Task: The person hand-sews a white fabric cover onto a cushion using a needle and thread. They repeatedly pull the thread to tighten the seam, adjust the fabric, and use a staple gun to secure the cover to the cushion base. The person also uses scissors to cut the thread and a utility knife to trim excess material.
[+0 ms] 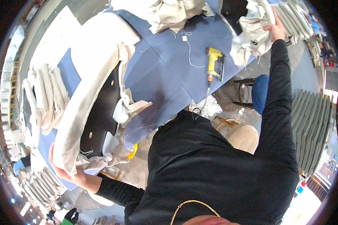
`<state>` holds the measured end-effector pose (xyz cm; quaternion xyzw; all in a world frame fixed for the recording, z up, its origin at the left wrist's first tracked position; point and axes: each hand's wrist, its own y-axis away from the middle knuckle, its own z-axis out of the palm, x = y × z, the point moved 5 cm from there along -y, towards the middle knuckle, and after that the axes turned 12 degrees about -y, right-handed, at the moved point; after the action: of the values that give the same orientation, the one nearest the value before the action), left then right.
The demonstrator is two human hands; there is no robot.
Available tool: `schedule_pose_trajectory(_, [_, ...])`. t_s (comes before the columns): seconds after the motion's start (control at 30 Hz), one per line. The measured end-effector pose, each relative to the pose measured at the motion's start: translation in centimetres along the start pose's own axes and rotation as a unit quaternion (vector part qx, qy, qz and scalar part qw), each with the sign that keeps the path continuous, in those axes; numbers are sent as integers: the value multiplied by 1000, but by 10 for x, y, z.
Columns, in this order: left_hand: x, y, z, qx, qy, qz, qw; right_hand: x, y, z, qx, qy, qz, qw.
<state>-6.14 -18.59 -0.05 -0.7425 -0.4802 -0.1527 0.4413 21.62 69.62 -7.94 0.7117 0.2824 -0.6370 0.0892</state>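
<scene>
My left hand (pixel 80 180) grips the near corner of a beige upholstered seat panel (pixel 72 127). The panel is tilted, so its black underside with round holes shows, and loose fabric edges and white padding hang along its side. At the far right, my right hand (pixel 277 30) is closed on the edge of a second upholstered panel (pixel 267 15), black inside with crumpled beige fabric hanging off it. Between the hands, a yellow staple gun (pixel 215 62) lies on the blue table (pixel 157 75), its hose running toward me.
Crumpled beige fabric (pixel 169 15) lies at the table's far side. White padding (pixel 101 37) sits behind the left panel, with more covered panels (pixel 49 93) to its left. Stacked grey panels (pixel 310 131) stand at right, near a blue stool (pixel 260 93) and a round beige seat (pixel 244 137).
</scene>
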Motion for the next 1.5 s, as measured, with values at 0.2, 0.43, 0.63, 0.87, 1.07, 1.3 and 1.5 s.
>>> schedule_pose_trajectory(0.2, [16, -13, 13, -31, -29, 36, 998, 17, 117, 67, 65, -9, -108, 992])
schedule_pose_trajectory(0.43, [12, -28, 17, -39, -26, 29, 998, 6, 178, 145, 72, 211, -144, 964])
schedule_pose_trajectory(0.63, [-6, -19, 5, -6, -41, -9, 999, -13, 252, 256, -48, 176, -346, 920])
schedule_pose_trajectory(0.87, [-2, -14, -5, 43, -63, -34, 997, 250, 160, 342, -3, 217, 74, 973])
schedule_pose_trajectory(1.07, [-11, 3, -18, 66, -120, -43, 990, 252, 130, 372, -60, 344, 118, 930])
schedule_pose_trajectory(1.3, [5, -25, 8, -21, -46, 22, 998, 244, 241, 348, -28, 125, 90, 988])
schedule_pose_trajectory(1.5, [-14, -36, -1, -23, -28, 22, 999, 199, 414, 317, -140, 177, 176, 958])
